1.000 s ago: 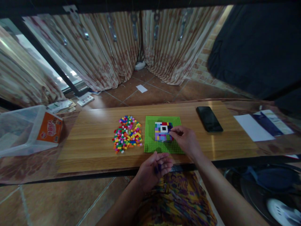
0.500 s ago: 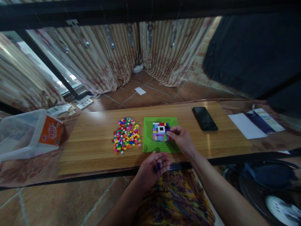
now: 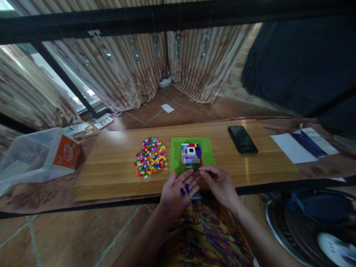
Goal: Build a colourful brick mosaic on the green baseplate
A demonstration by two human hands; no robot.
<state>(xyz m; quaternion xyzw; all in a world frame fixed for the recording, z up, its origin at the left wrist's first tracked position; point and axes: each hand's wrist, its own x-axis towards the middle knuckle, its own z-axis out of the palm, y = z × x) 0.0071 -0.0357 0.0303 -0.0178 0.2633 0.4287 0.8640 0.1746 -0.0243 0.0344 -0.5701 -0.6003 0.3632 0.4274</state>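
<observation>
My left hand [image 3: 178,191] is palm up at the table's front edge, fingers stretched out. Small dark purple bricks [image 3: 185,189] lie on its palm and fingers. Just right of those fingertips, my right hand [image 3: 219,185] has its thumb and index finger pinched together; whatever is between them is too small to make out. Beyond both hands lies a green baseplate [image 3: 207,150]. On it sits a square mosaic of coloured bricks [image 3: 191,157], with a white ring around a black centre and purple bricks at its right side. The hands partly cover the baseplate's front edge.
Left of the baseplate is a loose pile of small coloured bricks [image 3: 151,157] on the wooden table [image 3: 111,159]. A black phone [image 3: 242,139] lies to the right, with white paper [image 3: 292,148] beyond it. A clear plastic box [image 3: 33,155] stands at the far left.
My right hand has drawn back from the mosaic's right side, toward me, to beside my left fingertips. The left hand stays palm up with the purple bricks. The view has shifted slightly.
</observation>
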